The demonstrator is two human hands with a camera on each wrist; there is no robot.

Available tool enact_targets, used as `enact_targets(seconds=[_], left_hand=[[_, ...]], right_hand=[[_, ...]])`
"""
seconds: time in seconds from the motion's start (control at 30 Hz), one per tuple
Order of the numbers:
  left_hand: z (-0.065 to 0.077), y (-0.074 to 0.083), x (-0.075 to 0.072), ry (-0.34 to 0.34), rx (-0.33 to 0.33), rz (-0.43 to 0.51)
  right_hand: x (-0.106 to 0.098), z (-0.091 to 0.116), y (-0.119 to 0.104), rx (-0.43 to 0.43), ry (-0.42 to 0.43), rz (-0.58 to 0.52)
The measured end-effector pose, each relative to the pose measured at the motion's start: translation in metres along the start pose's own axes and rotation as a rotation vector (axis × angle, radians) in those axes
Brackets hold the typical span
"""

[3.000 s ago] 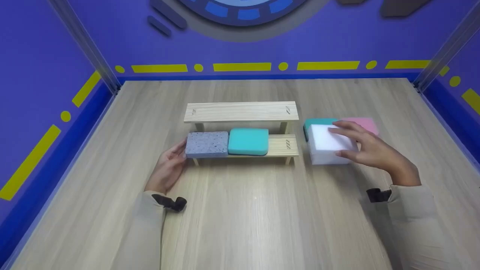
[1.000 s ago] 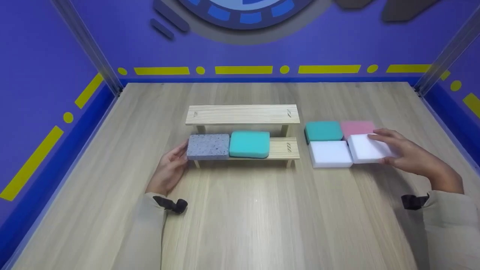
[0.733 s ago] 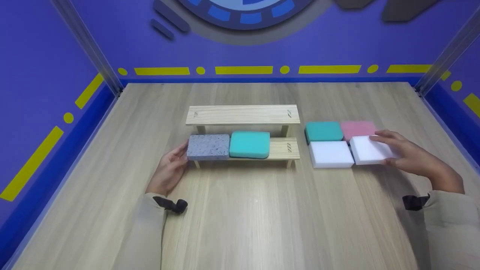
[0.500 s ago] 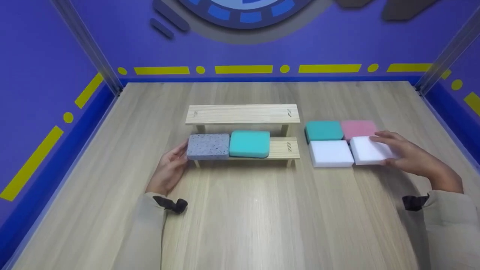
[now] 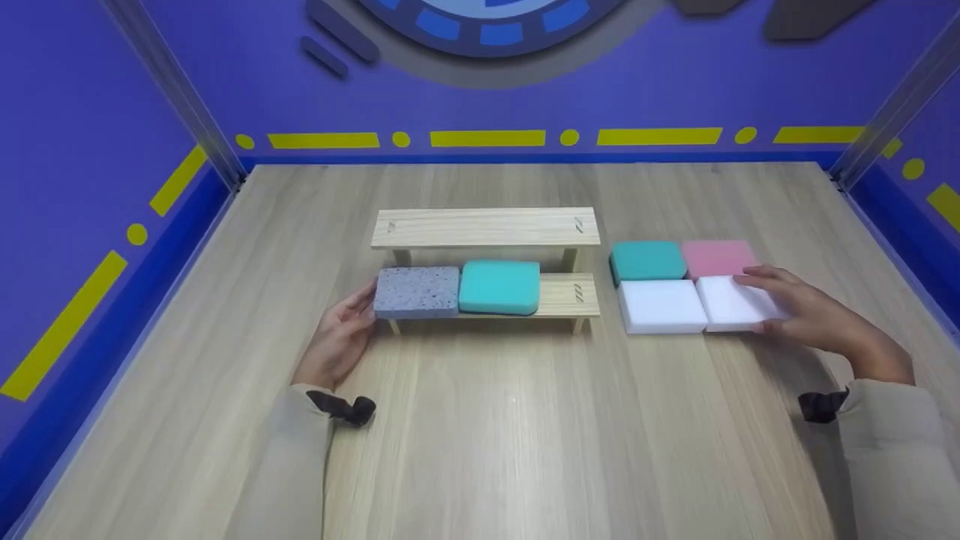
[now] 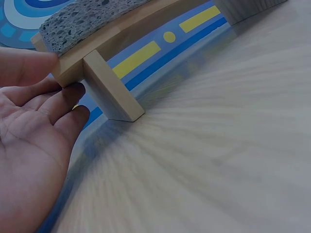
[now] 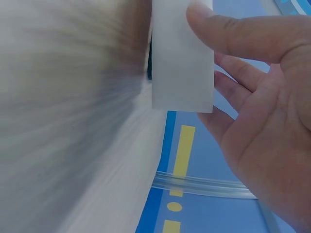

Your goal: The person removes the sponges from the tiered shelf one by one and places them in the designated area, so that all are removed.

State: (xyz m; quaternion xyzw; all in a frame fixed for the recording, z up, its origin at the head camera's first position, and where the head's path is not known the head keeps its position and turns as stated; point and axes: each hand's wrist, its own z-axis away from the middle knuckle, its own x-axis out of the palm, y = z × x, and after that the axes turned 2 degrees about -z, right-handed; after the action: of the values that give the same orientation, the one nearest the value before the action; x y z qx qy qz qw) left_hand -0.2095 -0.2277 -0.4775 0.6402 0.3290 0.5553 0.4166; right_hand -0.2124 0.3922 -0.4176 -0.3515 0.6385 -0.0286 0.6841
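My left hand (image 5: 335, 335) grips the left end of the front wooden stand (image 5: 568, 295). In the left wrist view its thumb lies at the plank's edge beside the grey sponge (image 6: 90, 22), and its fingers reach under the plank. Next to the grey sponge on that stand sits a turquoise sponge (image 5: 499, 286). My right hand (image 5: 817, 315) holds a white sponge (image 5: 735, 302) by its right side, thumb in front and fingers at the far side. That sponge stands side by side with another white sponge (image 5: 662, 306), and its side fills the top of the right wrist view (image 7: 182, 63).
A second wooden stand (image 5: 485, 227), slightly farther back, bears nothing. Behind the white sponges lie a green sponge (image 5: 648, 261) and a pink sponge (image 5: 716, 258). Blue walls (image 5: 480, 97) with yellow markings close off the table's back and sides.
My right hand has moved the white sponge right, off the other white sponge, then lowered it and drawn it slightly left against its neighbour. My left hand stays at the stand's end.
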Motion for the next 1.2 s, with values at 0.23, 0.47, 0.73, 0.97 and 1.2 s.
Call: enact_targets(seconds=[0.23, 0.47, 0.73, 0.97, 1.2], left_hand=[[-0.001, 0.002, 0.002, 0.001, -0.003, -0.012], [-0.001, 0.001, 0.001, -0.008, 0.007, -0.002], [-0.001, 0.001, 0.002, 0.003, 0.015, -0.031], [-0.001, 0.001, 0.001, 0.002, 0.009, -0.026], [-0.001, 0.001, 0.001, 0.001, 0.0, -0.033]], right_hand=[[0.003, -0.003, 0.003, 0.04, -0.036, -0.01], [0.006, -0.001, 0.004, 0.023, -0.03, 0.019], [0.009, 0.002, 0.005, 0.032, -0.019, -0.022], [0.01, 0.003, 0.004, 0.049, -0.018, -0.015], [0.009, 0.002, -0.001, 0.106, -0.024, -0.05]])
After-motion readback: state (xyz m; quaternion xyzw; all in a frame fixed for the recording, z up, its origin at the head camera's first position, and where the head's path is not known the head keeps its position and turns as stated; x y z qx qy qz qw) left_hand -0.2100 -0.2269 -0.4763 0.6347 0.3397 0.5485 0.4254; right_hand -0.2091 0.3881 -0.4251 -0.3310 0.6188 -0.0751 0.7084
